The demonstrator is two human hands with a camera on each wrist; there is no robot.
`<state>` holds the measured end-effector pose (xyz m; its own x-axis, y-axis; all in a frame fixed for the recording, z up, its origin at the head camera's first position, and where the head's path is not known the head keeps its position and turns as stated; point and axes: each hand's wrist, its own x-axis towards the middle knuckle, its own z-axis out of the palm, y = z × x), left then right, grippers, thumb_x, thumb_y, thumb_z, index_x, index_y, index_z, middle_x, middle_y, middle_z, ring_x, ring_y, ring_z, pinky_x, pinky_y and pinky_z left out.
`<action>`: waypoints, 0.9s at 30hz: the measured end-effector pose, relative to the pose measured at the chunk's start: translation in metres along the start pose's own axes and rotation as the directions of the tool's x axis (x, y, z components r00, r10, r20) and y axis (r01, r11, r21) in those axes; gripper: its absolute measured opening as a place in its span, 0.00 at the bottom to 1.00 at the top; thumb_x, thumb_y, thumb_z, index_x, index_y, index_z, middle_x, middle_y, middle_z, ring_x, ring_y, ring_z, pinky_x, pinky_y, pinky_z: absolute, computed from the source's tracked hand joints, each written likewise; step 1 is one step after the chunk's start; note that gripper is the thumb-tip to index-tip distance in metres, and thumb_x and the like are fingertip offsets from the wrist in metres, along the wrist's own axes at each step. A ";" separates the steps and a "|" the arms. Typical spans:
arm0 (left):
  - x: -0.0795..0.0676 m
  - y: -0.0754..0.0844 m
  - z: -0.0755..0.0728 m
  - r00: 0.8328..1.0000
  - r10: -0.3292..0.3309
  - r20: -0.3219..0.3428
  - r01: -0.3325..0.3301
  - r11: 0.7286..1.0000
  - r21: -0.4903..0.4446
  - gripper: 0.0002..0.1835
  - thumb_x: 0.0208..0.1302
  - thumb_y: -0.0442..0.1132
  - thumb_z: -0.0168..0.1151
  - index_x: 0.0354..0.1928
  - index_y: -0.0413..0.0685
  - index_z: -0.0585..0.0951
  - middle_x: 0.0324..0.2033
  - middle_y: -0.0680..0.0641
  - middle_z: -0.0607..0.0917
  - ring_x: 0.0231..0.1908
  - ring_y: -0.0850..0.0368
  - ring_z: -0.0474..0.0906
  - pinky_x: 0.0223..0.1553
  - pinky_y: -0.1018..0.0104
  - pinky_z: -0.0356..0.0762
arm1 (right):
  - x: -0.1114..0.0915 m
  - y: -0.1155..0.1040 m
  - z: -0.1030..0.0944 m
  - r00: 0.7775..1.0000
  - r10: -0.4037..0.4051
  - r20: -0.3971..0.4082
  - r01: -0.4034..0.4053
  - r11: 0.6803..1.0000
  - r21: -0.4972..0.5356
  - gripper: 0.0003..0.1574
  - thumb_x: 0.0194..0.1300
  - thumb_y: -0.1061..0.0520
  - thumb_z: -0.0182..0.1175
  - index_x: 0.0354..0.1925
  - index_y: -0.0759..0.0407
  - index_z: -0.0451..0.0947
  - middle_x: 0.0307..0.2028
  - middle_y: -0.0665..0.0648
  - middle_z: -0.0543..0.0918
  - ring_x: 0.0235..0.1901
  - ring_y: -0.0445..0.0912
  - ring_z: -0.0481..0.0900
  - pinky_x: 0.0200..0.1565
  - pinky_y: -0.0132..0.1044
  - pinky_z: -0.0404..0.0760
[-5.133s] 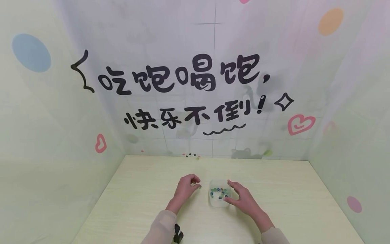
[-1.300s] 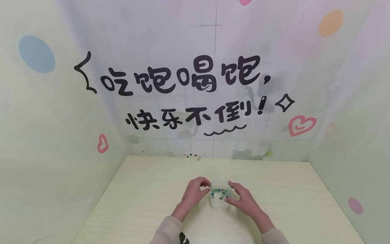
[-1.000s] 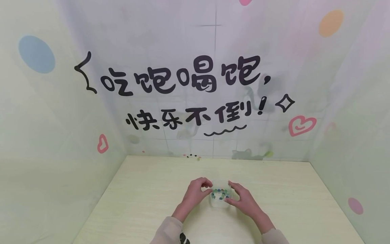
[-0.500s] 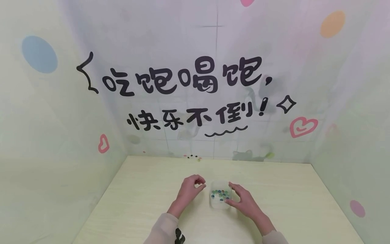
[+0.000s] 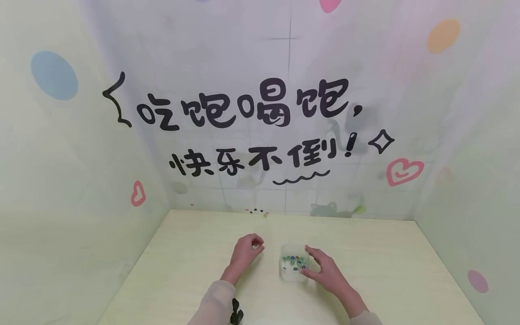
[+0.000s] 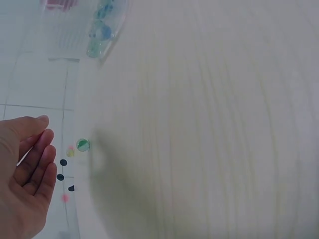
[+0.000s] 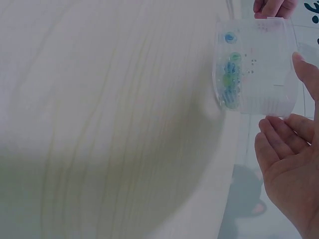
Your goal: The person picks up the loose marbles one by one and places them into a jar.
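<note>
A clear square plastic container (image 5: 292, 276) stands on the table with several glass marbles (image 5: 292, 262) inside, mostly green and blue. My right hand (image 5: 328, 270) holds its right side, thumb at the near corner and fingers at the far one. In the right wrist view, the container (image 7: 266, 69) sits between thumb and fingers. To the left of the container, my left hand (image 5: 244, 253) hovers over the table, fingers loosely curled and holding nothing. A single green marble (image 6: 83, 145) lies on the table just past its fingertips in the left wrist view.
The pale wood-grain table (image 5: 195, 253) ends at a printed back wall (image 5: 227, 189) with large black lettering. Printed curtains (image 5: 81, 171) close off both sides. A black object (image 5: 236, 311) is at the left sleeve.
Five seconds ago my left hand pinched a marble. It moved to the container's left rim, then withdrew leftward without one. My right hand has kept hold of the container.
</note>
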<state>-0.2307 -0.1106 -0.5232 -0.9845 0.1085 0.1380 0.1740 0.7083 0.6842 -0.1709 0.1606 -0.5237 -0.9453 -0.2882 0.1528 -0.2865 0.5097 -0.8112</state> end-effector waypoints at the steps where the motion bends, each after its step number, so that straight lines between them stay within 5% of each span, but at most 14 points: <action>1: 0.001 -0.001 0.000 1.000 -0.008 0.002 0.008 1.000 -0.003 0.03 0.62 0.35 0.68 0.37 0.47 0.84 0.35 0.51 0.86 0.38 0.57 0.80 0.42 0.61 0.82 | 0.000 0.000 0.000 1.000 -0.001 -0.002 0.001 1.000 0.001 0.47 0.60 0.52 0.72 0.68 0.72 0.64 0.64 0.71 0.74 0.66 0.66 0.70 0.66 0.58 0.69; 10: 0.007 -0.012 0.006 0.997 -0.075 -0.001 0.075 0.997 0.033 0.04 0.60 0.34 0.69 0.38 0.46 0.84 0.34 0.50 0.86 0.36 0.57 0.79 0.39 0.62 0.81 | -0.001 -0.005 -0.001 1.000 0.010 0.003 -0.010 1.000 -0.004 0.46 0.60 0.54 0.71 0.68 0.72 0.65 0.64 0.72 0.73 0.65 0.67 0.71 0.66 0.58 0.69; 27: 0.015 -0.021 0.020 0.995 -0.099 -0.027 0.102 0.989 0.111 0.06 0.56 0.31 0.71 0.33 0.47 0.82 0.29 0.51 0.84 0.30 0.59 0.78 0.33 0.65 0.78 | -0.002 0.001 0.001 1.000 -0.008 0.006 0.008 1.000 -0.003 0.47 0.60 0.51 0.71 0.68 0.72 0.65 0.64 0.71 0.73 0.65 0.67 0.71 0.65 0.58 0.71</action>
<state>-0.2498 -0.1096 -0.5497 -0.9959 0.0188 0.0887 0.0692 0.7889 0.6106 -0.1689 0.1609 -0.5251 -0.9421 -0.2970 0.1560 -0.2946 0.5102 -0.8080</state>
